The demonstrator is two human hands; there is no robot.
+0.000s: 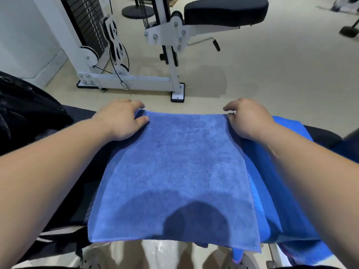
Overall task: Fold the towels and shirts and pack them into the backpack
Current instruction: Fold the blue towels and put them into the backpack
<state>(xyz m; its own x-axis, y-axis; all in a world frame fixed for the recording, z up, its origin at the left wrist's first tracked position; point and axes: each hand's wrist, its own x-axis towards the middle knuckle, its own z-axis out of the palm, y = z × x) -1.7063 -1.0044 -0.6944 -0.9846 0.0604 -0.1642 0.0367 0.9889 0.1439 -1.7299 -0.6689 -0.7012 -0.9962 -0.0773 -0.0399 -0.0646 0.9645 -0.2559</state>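
Two hands hold the far corners of one blue towel (174, 171), which lies spread flat across a dark padded surface (322, 136) in front of the person.

At the far left, a black bag (25, 107) sits slumped on that same surface, apart from the towel; its opening cannot be made out. Behind it, on the pale floor (272, 70), stands a white weight machine (124, 55) with a black weight stack, pulleys and a cable.

The left hand (120, 119) comes next. It grips the towel's far left corner, fingers curled over the far edge and thumb pressed down on the top face of the cloth. The forearm reaches in over the dark surface, beside the towel's left edge.

The towel fills the middle, smooth and unfolded. Its near edge hangs just over the near side of the surface, and a rounded shadow falls on its near half. Beyond its far edge, the machine's black padded seat (225, 10) juts out to the right.

The right hand (248, 119) pinches the towel's far right corner, fingers bent in and thumb at the edge. Under that side lies a brighter blue cloth (272, 191), partly covered by the towel and sticking out past its stitched right edge.
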